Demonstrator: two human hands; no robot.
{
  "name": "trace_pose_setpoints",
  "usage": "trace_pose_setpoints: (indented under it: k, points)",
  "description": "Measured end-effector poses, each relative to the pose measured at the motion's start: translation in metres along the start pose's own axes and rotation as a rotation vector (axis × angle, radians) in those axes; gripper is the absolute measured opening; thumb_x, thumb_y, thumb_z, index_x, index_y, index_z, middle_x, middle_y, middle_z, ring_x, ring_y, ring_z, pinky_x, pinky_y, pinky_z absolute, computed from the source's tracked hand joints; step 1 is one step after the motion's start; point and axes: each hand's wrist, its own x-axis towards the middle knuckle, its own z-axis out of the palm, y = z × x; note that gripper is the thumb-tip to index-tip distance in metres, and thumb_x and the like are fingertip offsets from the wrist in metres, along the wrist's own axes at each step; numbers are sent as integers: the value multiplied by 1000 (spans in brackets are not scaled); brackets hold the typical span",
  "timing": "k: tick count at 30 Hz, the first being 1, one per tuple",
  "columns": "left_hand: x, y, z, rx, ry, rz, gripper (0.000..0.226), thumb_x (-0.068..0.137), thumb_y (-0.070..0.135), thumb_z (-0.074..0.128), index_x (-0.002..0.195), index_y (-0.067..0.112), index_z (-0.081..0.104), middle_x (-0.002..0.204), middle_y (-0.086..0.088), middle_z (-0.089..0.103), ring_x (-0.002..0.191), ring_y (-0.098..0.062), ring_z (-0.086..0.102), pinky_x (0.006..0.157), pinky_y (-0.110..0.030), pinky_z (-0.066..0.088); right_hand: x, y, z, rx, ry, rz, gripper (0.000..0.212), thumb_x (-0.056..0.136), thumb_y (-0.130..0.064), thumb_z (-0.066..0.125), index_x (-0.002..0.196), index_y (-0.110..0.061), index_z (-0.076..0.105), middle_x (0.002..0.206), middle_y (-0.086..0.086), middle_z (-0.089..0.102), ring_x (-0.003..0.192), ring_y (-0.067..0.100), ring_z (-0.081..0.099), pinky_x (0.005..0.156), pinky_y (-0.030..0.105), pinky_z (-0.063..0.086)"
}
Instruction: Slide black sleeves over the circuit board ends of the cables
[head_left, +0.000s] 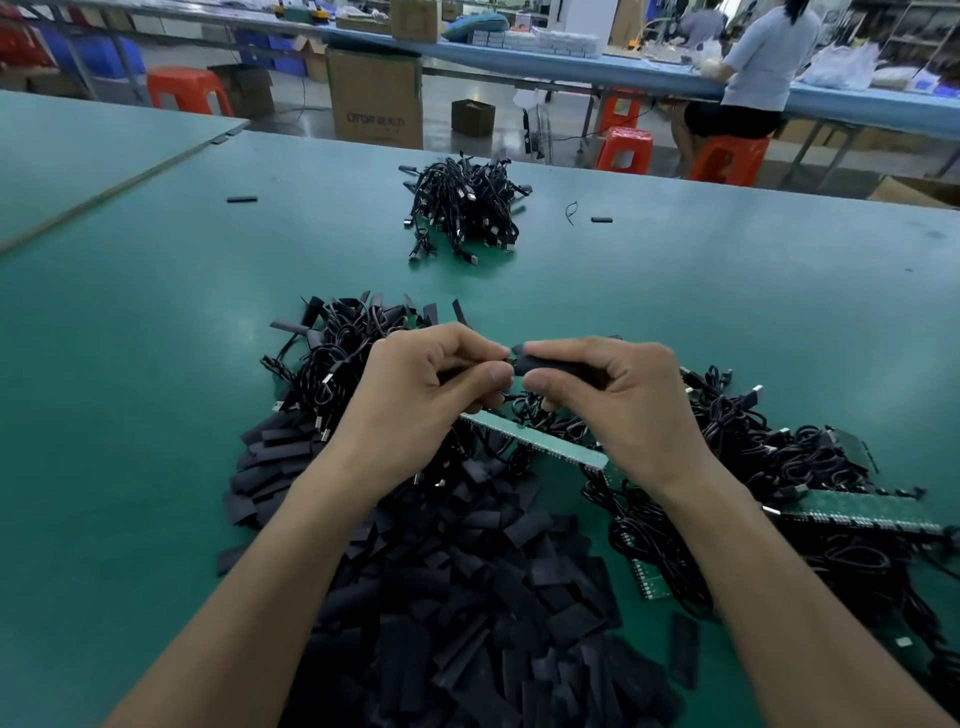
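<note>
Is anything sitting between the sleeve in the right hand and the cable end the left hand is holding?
Nothing visible does. The right hand pinches the black sleeve right against the left hand fingertips; the cable end itself is hidden there, so how far it has entered cannot be told.

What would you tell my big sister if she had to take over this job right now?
Left hand pinches the cable end; right hand grips a black sleeve, the two meeting at the fingertips. How far it is on cannot be seen.
Loose sleeves lie piled under the arms; tangled cables with green boards sit to the right.
The bundle farther back looks finished.
Left: seat this sleeve, then work through the many remaining cables.
</note>
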Motion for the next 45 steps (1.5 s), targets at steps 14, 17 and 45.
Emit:
trace_pose_setpoints:
  k: [14, 17, 45]
  points:
    - [-1, 6, 0, 317, 59, 55, 11, 84, 23, 79, 86, 30, 71, 73, 17, 72, 65, -2, 68, 66, -17, 56, -2, 3, -9, 130, -23, 64, 18, 82, -9, 77, 93, -24, 77, 77, 0, 76, 65, 18, 72, 63, 22, 56]
    - [-1, 4, 1, 336, 92, 28, 9, 83, 29, 79, 80, 33, 71, 70, 19, 70, 62, 0, 67, 60, -10, 51, -3, 2, -9, 129, -11, 63, 18, 82, -7, 77, 93, -22, 78, 77, 1, 76, 65, 19, 72, 63, 23, 56]
    - [-2, 3, 1, 601, -60, 243, 22, 100, 31, 58, 95, 13, 70, 83, 6, 64, 78, -12, 59, 72, -35, 51, -5, 4, -8, 102, -16, 100, 12, 86, -10, 75, 95, -17, 78, 75, 5, 75, 65, 19, 72, 61, 21, 54]
